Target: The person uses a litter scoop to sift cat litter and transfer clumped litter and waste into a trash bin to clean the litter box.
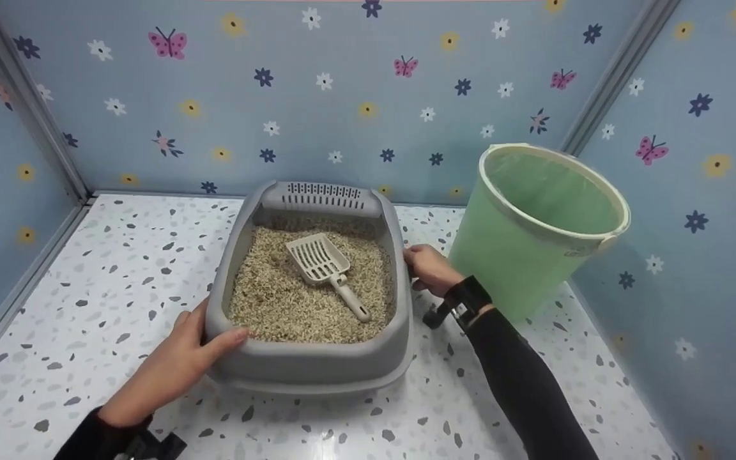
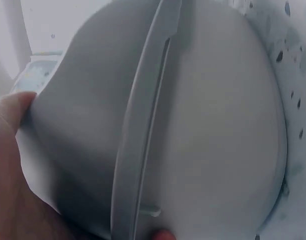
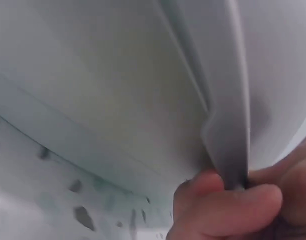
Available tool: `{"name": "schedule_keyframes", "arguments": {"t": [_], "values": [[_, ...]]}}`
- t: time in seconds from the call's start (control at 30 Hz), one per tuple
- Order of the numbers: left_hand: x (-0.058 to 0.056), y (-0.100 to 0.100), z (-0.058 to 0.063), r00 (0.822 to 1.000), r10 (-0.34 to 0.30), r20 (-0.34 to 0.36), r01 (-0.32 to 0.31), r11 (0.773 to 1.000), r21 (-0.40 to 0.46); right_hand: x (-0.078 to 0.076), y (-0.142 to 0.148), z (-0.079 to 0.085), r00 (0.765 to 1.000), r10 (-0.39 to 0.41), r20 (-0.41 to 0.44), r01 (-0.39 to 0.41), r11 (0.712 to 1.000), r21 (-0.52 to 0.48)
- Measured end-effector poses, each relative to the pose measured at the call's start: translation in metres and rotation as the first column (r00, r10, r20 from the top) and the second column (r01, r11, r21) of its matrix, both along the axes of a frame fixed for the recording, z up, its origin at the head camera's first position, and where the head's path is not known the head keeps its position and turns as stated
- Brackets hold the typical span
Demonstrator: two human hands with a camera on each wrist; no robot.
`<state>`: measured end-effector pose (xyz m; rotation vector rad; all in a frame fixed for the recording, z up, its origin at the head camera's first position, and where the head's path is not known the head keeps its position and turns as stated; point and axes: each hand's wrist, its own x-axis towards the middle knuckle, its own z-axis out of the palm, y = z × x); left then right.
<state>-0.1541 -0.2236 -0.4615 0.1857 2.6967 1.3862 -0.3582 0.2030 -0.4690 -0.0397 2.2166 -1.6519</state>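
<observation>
A grey litter box (image 1: 310, 367) with a slotted back wall stands on the speckled surface. Tan granular litter (image 1: 272, 313) covers its bottom. On the litter lies a beige slotted scoop (image 1: 320, 259), its handle toward the front right. My left hand (image 1: 176, 354) grips the box's front left corner, thumb over the rim and fingers along the outside; the left wrist view shows the thumb (image 2: 15, 110) against the box wall. On the right side, my right hand (image 1: 432, 268) holds the box edge; in the right wrist view its curled fingers (image 3: 228, 210) pinch the protruding lip.
A pale green bin (image 1: 499, 255) with a cream rim and a clear liner stands close behind my right hand. Blue panels (image 1: 342, 83) with flowers and butterflies enclose the back and both sides. Black straps with small cameras sit on both wrists.
</observation>
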Motion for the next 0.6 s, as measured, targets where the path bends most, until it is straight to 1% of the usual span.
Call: {"name": "schedule_keyframes", "arguments": {"t": [0.13,0.2,0.23,0.33,0.4,0.47,0.6], "values": [[-0.010,-0.019,-0.001,0.999,-0.011,-0.032,0.012,1.000,0.027,0.021,-0.003,-0.004,0.998,-0.046,-0.032,0.046,0.999,-0.029],[-0.012,-0.028,-0.002,1.000,-0.001,-0.024,0.002,0.999,0.034,0.032,-0.005,-0.005,0.998,-0.045,-0.051,0.043,0.999,-0.032],[-0.014,-0.033,-0.003,0.999,-0.004,-0.032,0.006,0.999,0.051,0.037,-0.005,-0.006,0.998,-0.042,-0.053,0.040,0.999,-0.032],[-0.015,-0.039,-0.001,1.000,0.009,-0.012,-0.009,0.997,0.076,0.046,-0.003,-0.006,0.999,-0.026,-0.035,0.025,0.999,-0.030],[-0.015,-0.039,0.001,1.000,0.021,-0.001,-0.021,0.997,0.077,0.046,0.000,-0.006,1.000,-0.025,-0.010,0.025,0.999,-0.038],[-0.014,-0.036,0.004,0.999,0.036,0.012,-0.037,0.997,0.073,0.042,0.003,-0.006,0.999,-0.032,0.006,0.033,0.999,-0.038],[-0.008,-0.029,0.008,0.994,0.067,0.085,-0.068,0.998,0.007,0.020,0.007,-0.005,0.995,-0.095,-0.010,0.095,0.995,-0.026]]}}
